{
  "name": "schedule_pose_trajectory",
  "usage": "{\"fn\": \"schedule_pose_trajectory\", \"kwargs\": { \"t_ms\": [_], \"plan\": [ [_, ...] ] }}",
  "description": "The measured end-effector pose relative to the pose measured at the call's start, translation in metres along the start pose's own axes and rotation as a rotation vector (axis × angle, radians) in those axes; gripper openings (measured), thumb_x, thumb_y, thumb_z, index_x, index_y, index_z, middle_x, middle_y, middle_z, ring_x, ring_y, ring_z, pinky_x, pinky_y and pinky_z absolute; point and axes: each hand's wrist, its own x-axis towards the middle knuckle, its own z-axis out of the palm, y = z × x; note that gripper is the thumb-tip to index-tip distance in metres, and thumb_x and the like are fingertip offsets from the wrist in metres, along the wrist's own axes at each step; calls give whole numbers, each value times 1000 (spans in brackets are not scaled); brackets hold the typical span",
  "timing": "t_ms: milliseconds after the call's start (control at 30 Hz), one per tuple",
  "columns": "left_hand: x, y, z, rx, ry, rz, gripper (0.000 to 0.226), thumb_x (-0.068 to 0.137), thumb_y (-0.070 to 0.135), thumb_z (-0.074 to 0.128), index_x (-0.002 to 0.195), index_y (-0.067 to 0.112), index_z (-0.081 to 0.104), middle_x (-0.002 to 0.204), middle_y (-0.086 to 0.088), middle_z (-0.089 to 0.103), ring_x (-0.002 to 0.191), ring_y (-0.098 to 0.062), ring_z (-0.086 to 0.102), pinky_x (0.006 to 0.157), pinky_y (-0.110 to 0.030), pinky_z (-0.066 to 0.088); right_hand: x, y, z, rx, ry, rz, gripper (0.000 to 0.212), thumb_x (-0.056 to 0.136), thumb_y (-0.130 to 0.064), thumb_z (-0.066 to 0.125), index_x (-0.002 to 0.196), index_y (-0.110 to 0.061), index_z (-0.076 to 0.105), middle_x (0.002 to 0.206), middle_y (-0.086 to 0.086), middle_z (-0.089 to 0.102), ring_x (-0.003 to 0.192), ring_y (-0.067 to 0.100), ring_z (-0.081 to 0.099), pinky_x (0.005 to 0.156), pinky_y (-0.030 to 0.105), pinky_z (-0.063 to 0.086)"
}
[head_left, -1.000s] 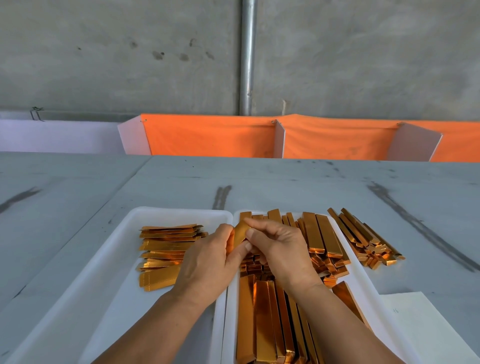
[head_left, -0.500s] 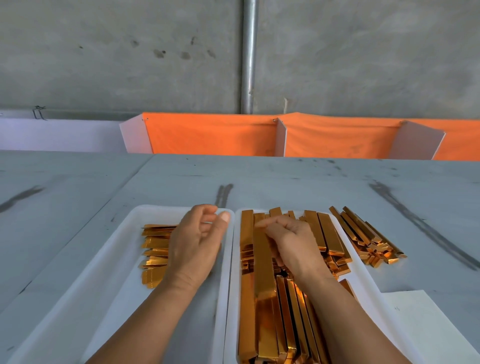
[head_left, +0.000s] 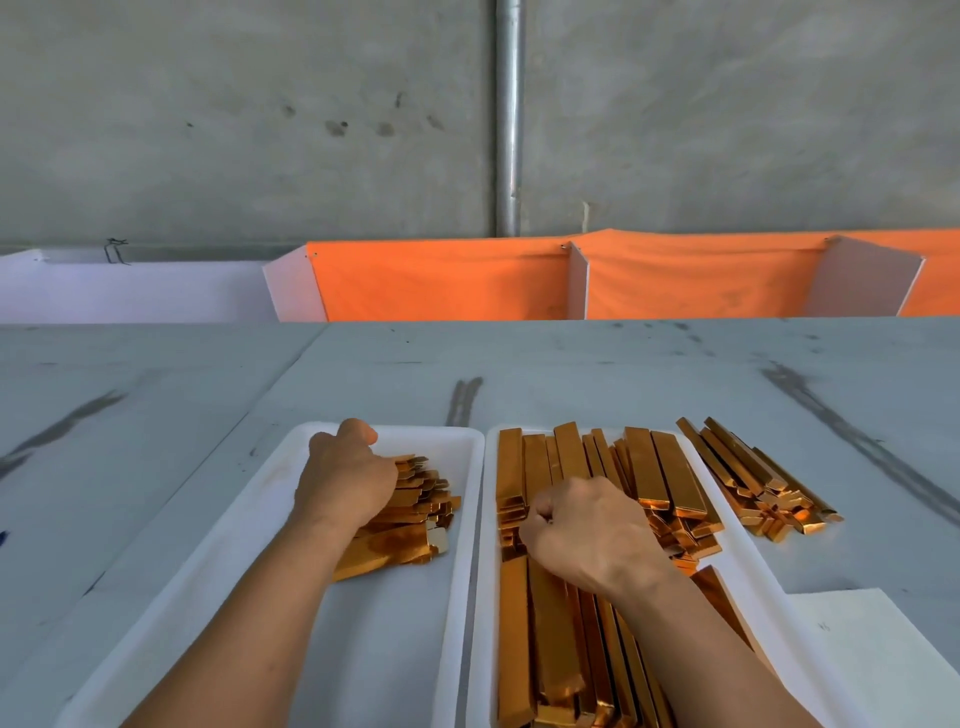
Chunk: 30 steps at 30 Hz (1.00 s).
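Two white trays stand side by side on the grey table. The left tray (head_left: 228, 551) holds a pile of flat gold card pieces (head_left: 410, 530). My left hand (head_left: 345, 480) rests on top of that pile with the thumb up and the fingers hidden underneath. The right tray (head_left: 750, 564) is full of long gold box pieces (head_left: 550, 649). My right hand (head_left: 587, 535) is down among them, its fingers curled round one piece near the tray's middle.
A loose heap of gold strips (head_left: 753, 483) lies on the table right of the trays. A white sheet (head_left: 862, 654) sits at the near right. Orange cloth dividers (head_left: 441, 283) line the table's far edge, with a concrete wall and metal pipe (head_left: 508, 119) behind.
The hands held one gold piece together over the tray seam, then parted. My left hand went left and down onto the flat pile; my right hand dropped into the right tray.
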Motion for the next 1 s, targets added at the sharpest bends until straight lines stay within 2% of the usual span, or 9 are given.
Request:
{"fn": "schedule_pose_trajectory", "kwargs": {
  "t_ms": [100, 167, 233, 300, 433, 633, 733, 900, 1000],
  "plan": [
    [9, -1, 1, 173, -39, 44, 52, 90, 15, 54, 139, 22, 39, 133, -7, 42, 103, -23, 49, 78, -30, 45, 0, 1, 0, 19, 42, -4, 32, 82, -35, 44, 58, -19, 57, 55, -6, 57, 52, 11, 54, 50, 23, 42],
    [16, -4, 5, 205, -56, 102, 55, 91, 27, 57, 142, 24, 37, 139, -4, 41, 117, -24, 49, 89, -33, 45, -1, 0, 0, 12, 73, -16, 32, 84, -36, 42, 68, -20, 65, 62, -6, 64, 58, 11, 61, 53, 23, 48],
    [22, -8, 10, 291, -96, 165, 58, 91, 36, 56, 144, 25, 35, 146, 0, 37, 127, -23, 45, 98, -36, 42, -2, -1, 0, 16, 103, -38, 33, 83, -37, 39, 74, -21, 67, 67, -6, 66, 62, 11, 63, 60, 27, 55],
    [28, -11, 15, 368, -132, 209, 58, 92, 38, 51, 145, 26, 33, 148, 3, 31, 129, -22, 42, 100, -35, 40, -1, -1, 1, 24, 130, -63, 35, 82, -37, 37, 76, -20, 67, 69, -6, 67, 64, 11, 64, 64, 29, 57],
    [39, -12, 18, 430, -162, 260, 53, 93, 30, 43, 145, 26, 34, 147, 3, 27, 127, -21, 41, 98, -33, 41, 2, 0, 4, 25, 147, -88, 37, 81, -38, 34, 76, -20, 66, 68, -7, 67, 63, 10, 63, 61, 26, 54],
    [41, -20, 21, 496, -249, 221, 50, 96, 29, 36, 146, 30, 32, 144, -1, 30, 126, -25, 42, 100, -39, 41, 4, 1, 6, 17, 126, -98, 35, 81, -38, 34, 74, -22, 65, 64, -8, 64, 59, 8, 61, 50, 18, 40],
    [33, -28, 26, 534, -295, 183, 52, 94, 32, 36, 146, 34, 32, 144, -1, 36, 127, -26, 40, 101, -40, 40, 3, 1, 6, 17, 120, -94, 32, 85, -36, 38, 75, -22, 65, 65, -8, 64, 60, 9, 62, 52, 19, 44],
    [12, -34, 37, 611, -281, 155, 47, 93, 39, 35, 140, 34, 38, 131, 0, 46, 120, -25, 42, 95, -39, 40, 3, 0, 7, 27, 100, -99, 27, 90, -32, 44, 74, -25, 65, 65, -10, 63, 62, 8, 62, 57, 19, 47],
    [6, -28, 34, 618, -290, 147, 36, 90, 38, 43, 123, 27, 52, 112, 1, 52, 108, -21, 50, 86, -33, 45, 3, -2, 7, 27, 91, -100, 27, 91, -30, 45, 72, -25, 64, 64, -10, 62, 61, 7, 61, 55, 19, 42]
  ]
}}
